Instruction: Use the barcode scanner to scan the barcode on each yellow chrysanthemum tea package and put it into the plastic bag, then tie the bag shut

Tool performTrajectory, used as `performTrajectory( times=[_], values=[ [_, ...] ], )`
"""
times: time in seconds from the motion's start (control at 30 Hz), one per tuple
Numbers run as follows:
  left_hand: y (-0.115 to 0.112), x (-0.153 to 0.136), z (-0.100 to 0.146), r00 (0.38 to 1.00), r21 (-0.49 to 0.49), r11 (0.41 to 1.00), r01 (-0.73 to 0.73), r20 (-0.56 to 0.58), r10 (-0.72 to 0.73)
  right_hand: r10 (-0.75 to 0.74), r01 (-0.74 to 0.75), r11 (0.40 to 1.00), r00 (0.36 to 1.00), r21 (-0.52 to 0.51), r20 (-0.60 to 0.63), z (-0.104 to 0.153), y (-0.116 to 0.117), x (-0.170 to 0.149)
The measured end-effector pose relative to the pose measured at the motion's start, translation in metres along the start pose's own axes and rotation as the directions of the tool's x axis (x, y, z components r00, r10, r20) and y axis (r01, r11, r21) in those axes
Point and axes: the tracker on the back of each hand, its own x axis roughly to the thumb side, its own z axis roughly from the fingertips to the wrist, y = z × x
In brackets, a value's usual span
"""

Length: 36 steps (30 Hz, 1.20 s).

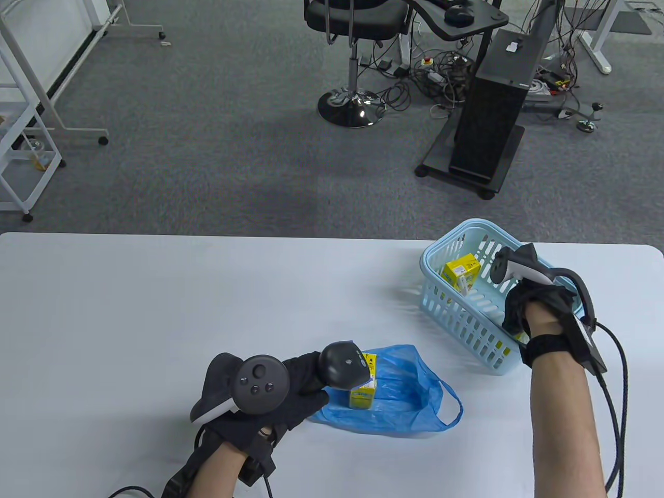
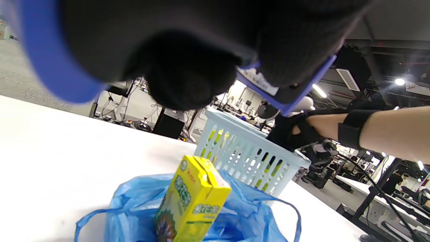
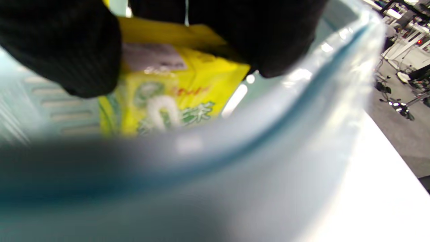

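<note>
My left hand (image 1: pixel 308 384) grips a black barcode scanner (image 1: pixel 345 365), its head over a yellow chrysanthemum tea package (image 1: pixel 362 397). That package (image 2: pixel 191 205) stands upright on the flat blue plastic bag (image 1: pixel 404 394). My right hand (image 1: pixel 516 319) reaches down into the light blue basket (image 1: pixel 451 311). In the right wrist view its fingers (image 3: pixel 67 50) sit on both sides of another yellow tea package (image 3: pixel 168 104) and grip it. A third package (image 1: pixel 460 275) leans in the basket's far corner.
The basket stands at the table's right, close to the far edge (image 1: pixel 332 236). The bag's handles (image 1: pixel 451 410) spread toward the right. Beyond the table stand an office chair (image 1: pixel 353 62) and a black computer tower (image 1: pixel 493 104).
</note>
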Motion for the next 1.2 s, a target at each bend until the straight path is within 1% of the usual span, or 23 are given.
performTrajectory(
  times=[0.07, 0.2, 0.23, 0.27, 0.37, 0.47, 0.53, 0.57, 0.63, 0.73, 0.8, 0.87, 0.93, 0.97, 1.03, 1.17, 1.2],
  values=[
    [-0.001, 0.002, 0.0, 1.0, -0.001, 1.0, 0.002, 0.005, -0.002, -0.024, 0.024, 0.999, 1.0, -0.026, 0.015, 0.007, -0.005, -0.002],
    [-0.002, 0.007, 0.0, 0.999, -0.003, 0.999, 0.034, 0.015, -0.034, -0.127, 0.136, 0.982, 0.989, -0.131, 0.072, 0.029, -0.019, -0.012],
    [-0.001, 0.009, 0.0, 0.999, -0.004, 0.999, 0.047, 0.015, -0.047, -0.149, 0.166, 0.971, 0.983, -0.172, 0.104, 0.04, -0.024, -0.015],
    [-0.001, 0.01, 0.0, 0.999, -0.003, 0.999, 0.049, 0.018, -0.049, -0.158, 0.178, 0.966, 0.98, -0.187, 0.119, 0.045, -0.026, -0.017],
    [-0.002, 0.014, 0.0, 0.998, -0.003, 0.999, 0.037, 0.044, -0.037, -0.203, 0.247, 0.94, 0.959, -0.234, 0.197, 0.074, -0.036, -0.029],
    [-0.004, 0.021, 0.0, 0.997, -0.003, 0.998, 0.057, 0.06, -0.056, -0.237, 0.312, 0.901, 0.936, -0.302, 0.26, 0.101, -0.043, -0.042],
    [-0.006, 0.026, 0.0, 0.996, 0.002, 0.999, 0.054, 0.068, -0.054, -0.227, 0.335, 0.862, 0.927, -0.381, 0.299, 0.122, -0.045, -0.051],
    [-0.007, 0.029, 0.0, 0.996, 0.0, 0.999, 0.047, 0.075, -0.047, -0.223, 0.346, 0.848, 0.92, -0.401, 0.321, 0.129, -0.044, -0.055],
    [-0.01, 0.034, -0.001, 0.994, 0.013, 0.998, 0.053, 0.1, -0.054, -0.227, 0.38, 0.796, 0.909, -0.471, 0.35, 0.145, -0.042, -0.065],
    [-0.015, 0.04, -0.003, 0.989, 0.021, 0.996, 0.084, 0.122, -0.086, -0.247, 0.44, 0.719, 0.885, -0.538, 0.394, 0.165, -0.036, -0.079],
    [-0.017, 0.043, -0.004, 0.986, 0.031, 0.994, 0.106, 0.129, -0.109, -0.254, 0.482, 0.656, 0.865, -0.58, 0.432, 0.18, -0.027, -0.086],
    [-0.021, 0.045, -0.006, 0.986, 0.034, 0.993, 0.114, 0.12, -0.118, -0.263, 0.522, 0.616, 0.842, -0.59, 0.47, 0.191, -0.017, -0.09],
    [-0.026, 0.046, -0.007, 0.986, 0.041, 0.992, 0.121, 0.109, -0.125, -0.28, 0.593, 0.533, 0.797, -0.604, 0.535, 0.202, -0.004, -0.092],
    [-0.029, 0.047, -0.008, 0.985, 0.046, 0.991, 0.127, 0.113, -0.131, -0.292, 0.633, 0.504, 0.765, -0.588, 0.573, 0.207, 0.005, -0.091],
    [-0.034, 0.05, -0.011, 0.976, 0.063, 0.988, 0.141, 0.156, -0.149, -0.319, 0.693, 0.459, 0.713, -0.556, 0.625, 0.214, 0.021, -0.085],
    [-0.041, 0.051, -0.014, 0.974, 0.056, 0.991, 0.123, 0.183, -0.131, -0.302, 0.713, 0.416, 0.693, -0.564, 0.654, 0.223, 0.047, -0.069],
    [-0.042, 0.05, -0.014, 0.974, 0.057, 0.991, 0.122, 0.185, -0.131, -0.312, 0.731, 0.402, 0.675, -0.551, 0.669, 0.224, 0.052, -0.063]
  ],
)
